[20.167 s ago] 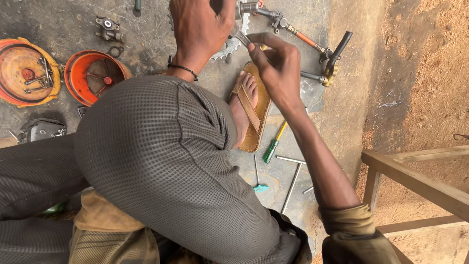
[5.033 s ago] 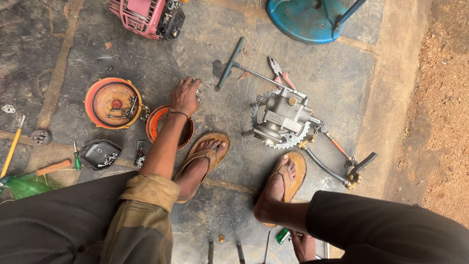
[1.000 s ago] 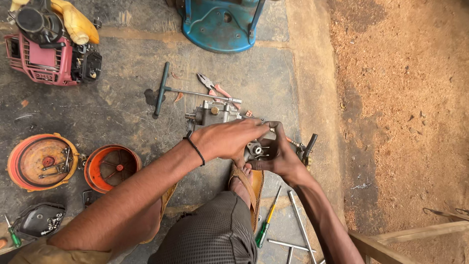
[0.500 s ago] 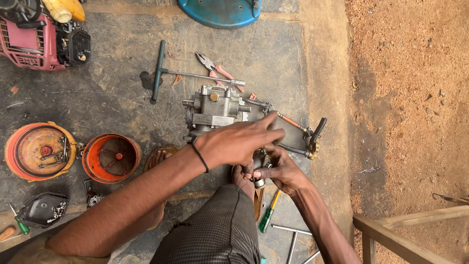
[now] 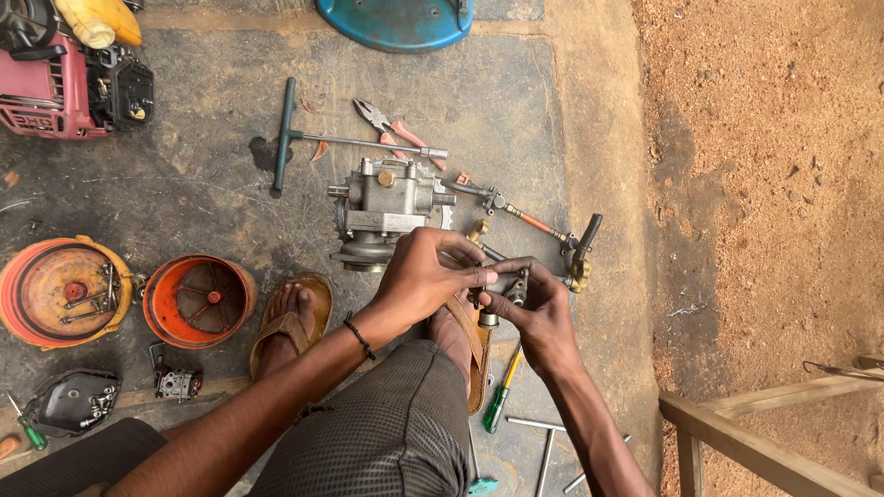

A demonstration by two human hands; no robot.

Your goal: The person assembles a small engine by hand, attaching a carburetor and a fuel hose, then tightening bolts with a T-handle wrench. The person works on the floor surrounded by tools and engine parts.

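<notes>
My left hand (image 5: 425, 276) and my right hand (image 5: 539, 308) meet in front of me, both gripping a small dark metal part (image 5: 502, 290) with a round end hanging below it. Just beyond my hands sits a grey metal pump body (image 5: 387, 207) on the concrete floor, with a thin rod and black-handled lever (image 5: 552, 237) running off to its right. My left wrist wears a black band. My sandalled feet rest below the hands.
A T-handle wrench (image 5: 295, 138) and red-handled pliers (image 5: 391, 124) lie behind the pump. Two orange round covers (image 5: 198, 299) (image 5: 60, 290) sit left, a red engine unit (image 5: 69, 78) far left, a green screwdriver (image 5: 500, 396) by my foot, sandy ground right.
My hands have drawn back from the pump toward my body, holding the small part between them. The view has shifted slightly closer and lower.
</notes>
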